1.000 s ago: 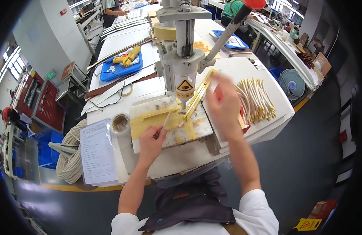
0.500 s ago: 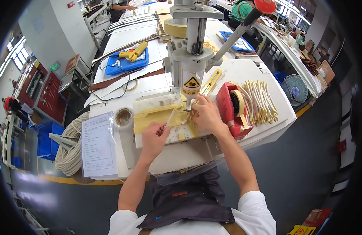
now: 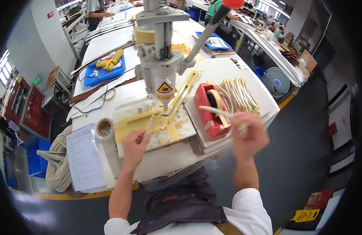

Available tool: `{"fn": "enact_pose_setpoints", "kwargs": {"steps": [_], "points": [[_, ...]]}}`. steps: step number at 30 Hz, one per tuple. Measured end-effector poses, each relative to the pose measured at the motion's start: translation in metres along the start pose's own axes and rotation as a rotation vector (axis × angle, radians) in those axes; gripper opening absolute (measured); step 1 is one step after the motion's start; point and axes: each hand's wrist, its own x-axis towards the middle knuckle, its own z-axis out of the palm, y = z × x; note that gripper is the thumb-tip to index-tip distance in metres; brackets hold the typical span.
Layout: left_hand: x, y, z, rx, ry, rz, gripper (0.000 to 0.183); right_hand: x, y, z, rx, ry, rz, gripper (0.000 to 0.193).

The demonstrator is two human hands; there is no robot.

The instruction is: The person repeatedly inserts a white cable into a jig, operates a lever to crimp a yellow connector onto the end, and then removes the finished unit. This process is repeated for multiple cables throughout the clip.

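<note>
My left hand [image 3: 134, 148] rests at the near edge of the pale work plate [image 3: 185, 129], closed in a pinch on a thin white stick-like piece [image 3: 149, 124] that points up and away. Yellow tape strips [image 3: 132, 124] cover much of that plate. Above it stands a grey hand press [image 3: 162, 66], its narrow tip close to the plate. My right hand [image 3: 249, 135], smeared by motion, is out to the right past the red tape dispenser [image 3: 208, 121]. It is closed on a white cord [image 3: 214, 111], which reaches left across the dispenser.
Many white cords with yellow ends [image 3: 237, 96] lie behind the dispenser. A yellow slotted tool [image 3: 183, 94] leans beside the press. On the left are a tape roll [image 3: 104, 128], a printed sheet [image 3: 85, 158] and a blue tray [image 3: 106, 72] with a yellow glue gun [image 3: 110, 60].
My right hand has moved from beside the press tip out to the right, and a white cord now shows in it. My left hand still pinches its piece. The whole view has shifted.
</note>
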Motion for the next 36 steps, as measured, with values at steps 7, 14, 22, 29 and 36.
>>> {"fn": "enact_pose_setpoints", "kwargs": {"steps": [7, 14, 22, 29, 36], "points": [[0.0, 0.003, -0.001, 0.039, -0.004, 0.038, 0.024, 0.059, 0.111, -0.072, -0.084, 0.389, 0.361, 0.027], [0.004, -0.002, 0.002, 0.02, -0.001, 0.051, 0.022, 0.007, 0.188, -0.082, -0.684, 0.032, 0.457, 0.018], [-0.034, 0.041, -0.013, -0.021, -0.172, -0.125, 0.02, -0.001, 0.058, -0.027, -0.297, -0.239, 0.22, 0.023], [-0.076, 0.078, -0.006, 0.109, -0.406, 0.232, 0.021, -0.058, -0.015, 0.031, 0.241, -0.935, 0.208, 0.024], [-0.085, 0.079, -0.097, 0.398, -0.104, -0.101, 0.019, -0.068, 0.022, 0.062, 0.216, -0.824, 0.428, 0.018]]}}
